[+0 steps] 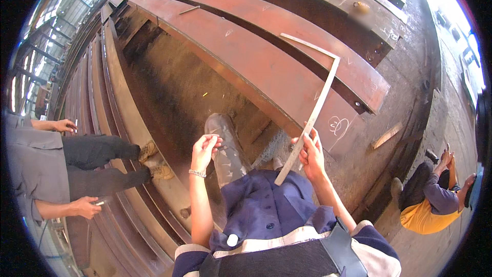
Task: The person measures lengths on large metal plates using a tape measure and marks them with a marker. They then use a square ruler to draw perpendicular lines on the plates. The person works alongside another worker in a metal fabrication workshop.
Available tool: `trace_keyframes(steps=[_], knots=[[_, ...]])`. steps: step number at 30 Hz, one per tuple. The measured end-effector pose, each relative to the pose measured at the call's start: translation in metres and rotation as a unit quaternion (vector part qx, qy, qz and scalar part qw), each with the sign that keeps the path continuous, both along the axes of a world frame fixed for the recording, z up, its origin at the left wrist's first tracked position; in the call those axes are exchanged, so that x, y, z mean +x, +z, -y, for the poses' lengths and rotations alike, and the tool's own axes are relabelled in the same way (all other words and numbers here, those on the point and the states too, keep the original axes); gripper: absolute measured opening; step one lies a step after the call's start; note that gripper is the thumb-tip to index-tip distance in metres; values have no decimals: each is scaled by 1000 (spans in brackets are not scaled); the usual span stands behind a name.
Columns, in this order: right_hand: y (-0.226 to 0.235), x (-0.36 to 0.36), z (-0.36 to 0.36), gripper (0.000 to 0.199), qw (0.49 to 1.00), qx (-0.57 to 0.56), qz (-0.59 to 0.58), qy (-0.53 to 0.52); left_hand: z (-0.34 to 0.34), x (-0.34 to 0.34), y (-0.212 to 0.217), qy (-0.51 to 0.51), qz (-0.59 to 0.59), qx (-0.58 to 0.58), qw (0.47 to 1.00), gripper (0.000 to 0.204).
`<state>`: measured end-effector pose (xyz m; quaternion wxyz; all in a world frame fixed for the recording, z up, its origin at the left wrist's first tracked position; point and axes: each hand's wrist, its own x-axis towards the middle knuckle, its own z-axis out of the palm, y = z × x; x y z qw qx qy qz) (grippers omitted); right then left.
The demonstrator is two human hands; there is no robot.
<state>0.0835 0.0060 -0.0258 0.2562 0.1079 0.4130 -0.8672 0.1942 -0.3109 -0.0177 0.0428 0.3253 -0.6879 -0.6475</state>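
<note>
My right hand [311,153] grips the long arm of a metal carpenter's square [322,97]. The square's corner points away from me, and its short arm reaches left over the red-brown steel beams. Its lower end comes down by the front of my dark blue shirt. My left hand [206,150] is raised above my leg with thumb and fingertips pinched together; whatever may be between them is too small to make out. Beyond both hands lies the nearer red-brown steel beam [241,66], with white chalk marks near its right end.
A second beam [307,20] runs parallel behind the first, with a gap between. More long beams [110,66] lie at left, where a person [43,169] stands holding small things. Another person [430,195] crouches at right. A wood scrap [387,136] lies on the floor.
</note>
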Motion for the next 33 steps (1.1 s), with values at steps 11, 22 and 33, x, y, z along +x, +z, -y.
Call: trace_keyframes(steps=[11, 22, 33], knots=[[1, -17, 45, 39, 993, 102, -22, -61, 61, -109, -15, -78, 3, 27, 997, 18], [-6, -80, 113, 32, 837, 519, -20, -174, 196, -252, -54, -205, -69, 29, 976, 20], [9, -8, 193, 33, 608, 757, 177, -160, 289, -369, -3, -409, -15, 9, 913, 19]])
